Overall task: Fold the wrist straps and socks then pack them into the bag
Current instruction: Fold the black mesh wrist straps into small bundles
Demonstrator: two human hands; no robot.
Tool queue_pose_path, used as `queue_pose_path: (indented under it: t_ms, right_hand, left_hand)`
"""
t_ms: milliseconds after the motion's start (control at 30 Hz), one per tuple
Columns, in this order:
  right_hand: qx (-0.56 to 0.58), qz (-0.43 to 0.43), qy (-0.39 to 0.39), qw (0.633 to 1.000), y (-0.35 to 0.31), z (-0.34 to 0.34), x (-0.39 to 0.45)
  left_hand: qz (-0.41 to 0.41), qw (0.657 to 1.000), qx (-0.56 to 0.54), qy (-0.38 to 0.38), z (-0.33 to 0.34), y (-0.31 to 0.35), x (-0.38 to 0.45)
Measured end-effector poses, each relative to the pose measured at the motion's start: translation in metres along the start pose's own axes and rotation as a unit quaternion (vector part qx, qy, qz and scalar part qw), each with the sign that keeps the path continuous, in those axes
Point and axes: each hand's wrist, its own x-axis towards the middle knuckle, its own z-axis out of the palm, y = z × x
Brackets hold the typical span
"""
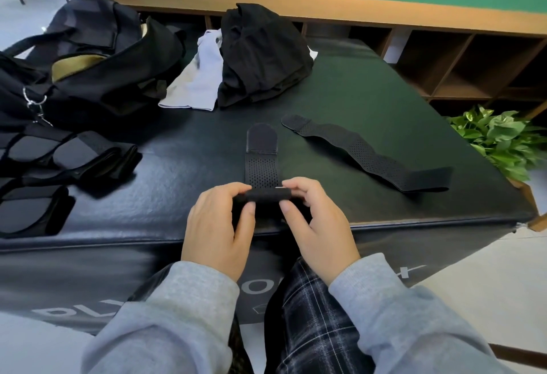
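A black perforated wrist strap [262,163] lies lengthwise on the black padded box [384,101], its near end rolled up. My left hand [220,225] and my right hand [318,225] pinch that roll from either side with thumbs and fingers. A second black wrist strap [370,153] lies flat and unrolled to the right. White socks [196,77] lie at the back, next to a heap of black cloth [263,54]. The black bag [97,57] stands open at the back left, showing a tan lining.
Black straps and folded pieces [59,163] lie along the box's left side. A wooden shelf unit [473,63] runs behind the box under a green wall. A green leafy plant [503,142] stands at the right edge. My knees in plaid trousers press against the box front.
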Motion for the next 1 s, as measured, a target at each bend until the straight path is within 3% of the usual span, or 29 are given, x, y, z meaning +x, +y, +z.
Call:
queue_pose_path:
  t_ms: [133, 333, 633, 1000]
  right_hand:
    - [0.058, 0.046, 0.014, 0.997, -0.001, -0.002, -0.001]
    - [0.056, 0.035, 0.015, 0.998, -0.004, -0.002, 0.001]
    - [-0.114, -0.049, -0.03, 0.992, -0.002, 0.003, 0.001]
    - [-0.176, -0.081, -0.019, 0.981, 0.005, 0.01, 0.0]
  left_hand:
    - [-0.065, 0.996, -0.067, 0.015, -0.002, 0.003, -0.003]
    - [-0.049, 0.999, -0.015, -0.006, -0.002, 0.001, 0.0]
    - [-0.033, 0.994, 0.097, -0.03, 0.0, -0.003, 0.001]
    - [-0.014, 0.99, 0.141, -0.011, 0.006, -0.006, 0.002]
